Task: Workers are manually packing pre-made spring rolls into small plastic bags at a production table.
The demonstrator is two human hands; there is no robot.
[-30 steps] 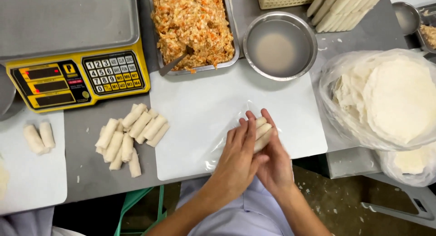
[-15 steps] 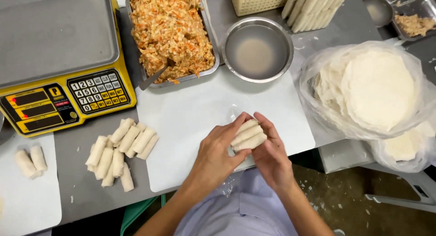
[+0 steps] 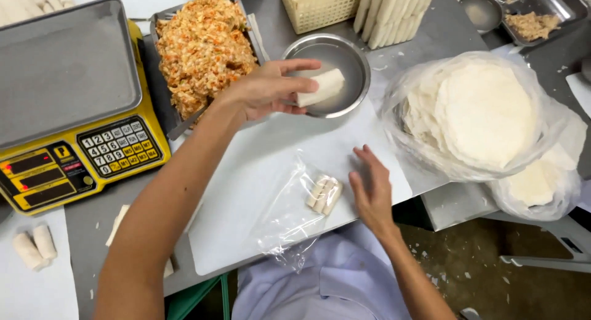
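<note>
Head view: left hand (image 3: pixel 271 89) up over steel bowl (image 3: pixel 329 73), fingers pinched round pale roll (image 3: pixel 320 88), roll held just above bowl's rim. Right hand (image 3: pixel 372 190) open, palm down, flat on white board (image 3: pixel 258 190), gripping nothing. Clear plastic bag (image 3: pixel 295 209) just beside it, small rolls (image 3: pixel 324 194) inside. Filling tray (image 3: pixel 203 46) left of bowl; yellow scale (image 3: pixel 74 166) far left; bagged wrappers (image 3: pixel 480 113) right.

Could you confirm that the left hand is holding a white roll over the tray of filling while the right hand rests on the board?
Not quite: the head view shows the left hand holding the roll over the steel bowl, not the tray. The right hand does rest on the board.
</note>
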